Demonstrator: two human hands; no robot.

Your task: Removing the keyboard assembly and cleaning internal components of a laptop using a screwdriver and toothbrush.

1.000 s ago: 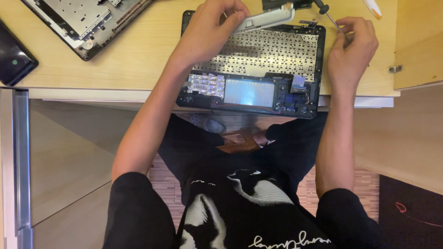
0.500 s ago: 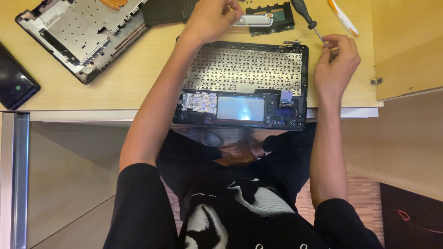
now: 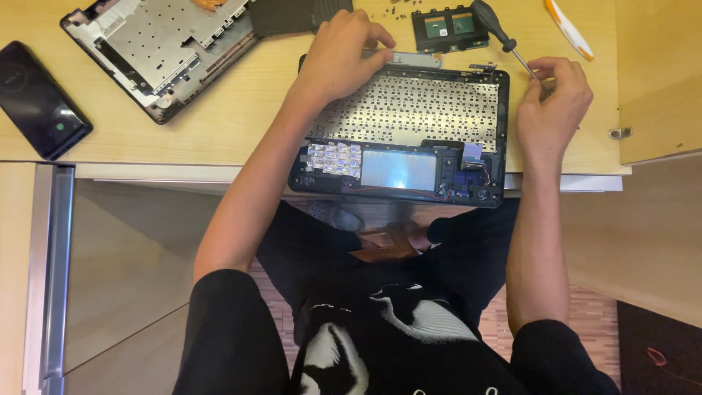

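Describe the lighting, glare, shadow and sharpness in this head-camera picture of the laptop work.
Head view: even, warm indoor light on the desk; a soft bright glare on the shiny panel of the laptop shell; faint shadows under the left hand and right hand; the screwdriver and phone look sharp, with no plain motion blur; the floor below looks dimmer.

Wooden desk [image 3: 219, 132], laptop base [image 3: 409, 132], phone [image 3: 40, 99], screwdriver [image 3: 501, 33]

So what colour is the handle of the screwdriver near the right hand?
Black, seen in the head view: the screwdriver handle lies above the right hand.
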